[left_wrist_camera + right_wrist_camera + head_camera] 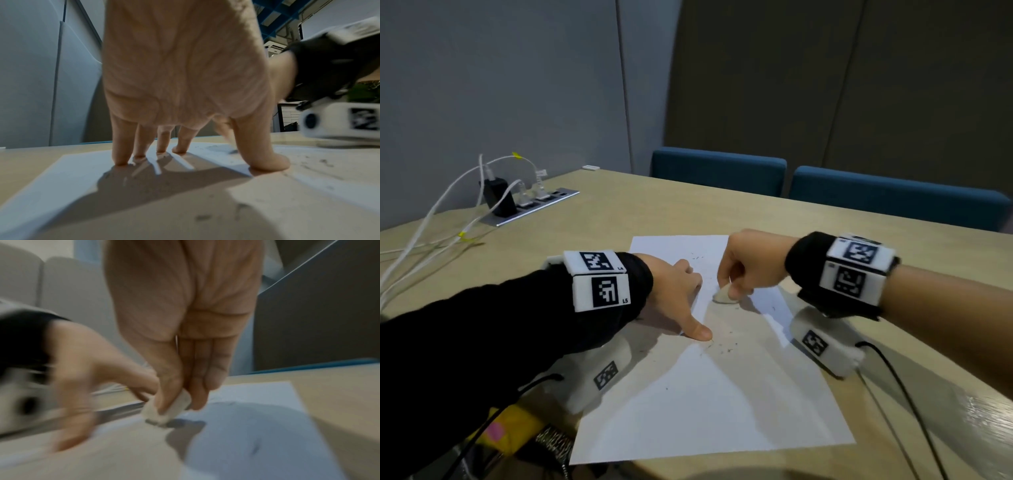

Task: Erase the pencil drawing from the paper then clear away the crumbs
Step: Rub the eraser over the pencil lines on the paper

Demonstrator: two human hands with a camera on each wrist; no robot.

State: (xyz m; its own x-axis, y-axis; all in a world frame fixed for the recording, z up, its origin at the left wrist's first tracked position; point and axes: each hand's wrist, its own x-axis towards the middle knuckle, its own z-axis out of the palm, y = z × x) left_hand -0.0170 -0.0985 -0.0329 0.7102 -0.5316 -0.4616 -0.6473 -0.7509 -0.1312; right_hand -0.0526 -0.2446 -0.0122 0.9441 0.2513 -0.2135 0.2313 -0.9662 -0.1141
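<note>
The paper (709,387) lies flat on the desk (774,219), its long axis running away from the person. The left hand (674,291) is spread open on the sheet's left edge, fingers (121,146) straight and pressing down with the thumb out toward the near side — it pins the paper. The right hand (750,260) pinches the eraser (724,294) between thumb and fingertips, its lower edge touching the paper just right of the left hand's fingers, in the far half of the sheet.

The wrist view is blurred, so whether any pencil line remains under the eraser cannot be told; faint marks show on the far part of the sheet. Crumbs (722,347) lie scattered just on the near side of the eraser, beside the left thumb, with a few specks (697,257) beyond it.

Judging from this, erasing is the step in hand and the clearing has not begun. The crumbs sit between the two hands and toward the near side, so a sweep would likely run along the sheet's long axis — the right hand, free to move, is the better placed, while the left holds the sheet.
</note>
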